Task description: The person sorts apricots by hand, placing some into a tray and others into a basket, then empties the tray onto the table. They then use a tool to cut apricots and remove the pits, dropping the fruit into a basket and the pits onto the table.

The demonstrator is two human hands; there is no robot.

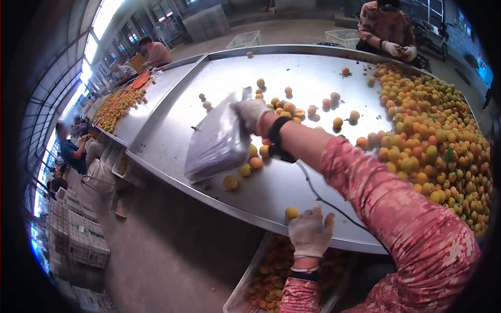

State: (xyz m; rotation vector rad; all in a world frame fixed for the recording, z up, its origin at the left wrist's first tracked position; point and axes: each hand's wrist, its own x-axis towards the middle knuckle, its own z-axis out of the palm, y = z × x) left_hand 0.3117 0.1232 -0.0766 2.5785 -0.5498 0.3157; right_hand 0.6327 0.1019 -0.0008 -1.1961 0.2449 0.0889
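My right hand (253, 115), in a pale work glove, reaches across the metal table and is closed on the near edge of a shiny, see-through plastic container (216, 141). Blur hides whether this is one box or a stack. Around and beneath that hand lie loose apricots (255, 163). Lower down, my left hand (311, 229), also gloved, rests at the table's front edge with its back up and thumb apart from the fingers. It appears to hold nothing. A single yellow apricot (291, 213) sits just left of its fingers.
A large heap of apricots (428, 141) covers the table's right side. Below the front edge stands a crate of apricots (269, 276). A black cable (334, 206) hangs from my right wrist. A co-worker (389, 31) stands across the table; others sit at left, near stacked crates (78, 237).
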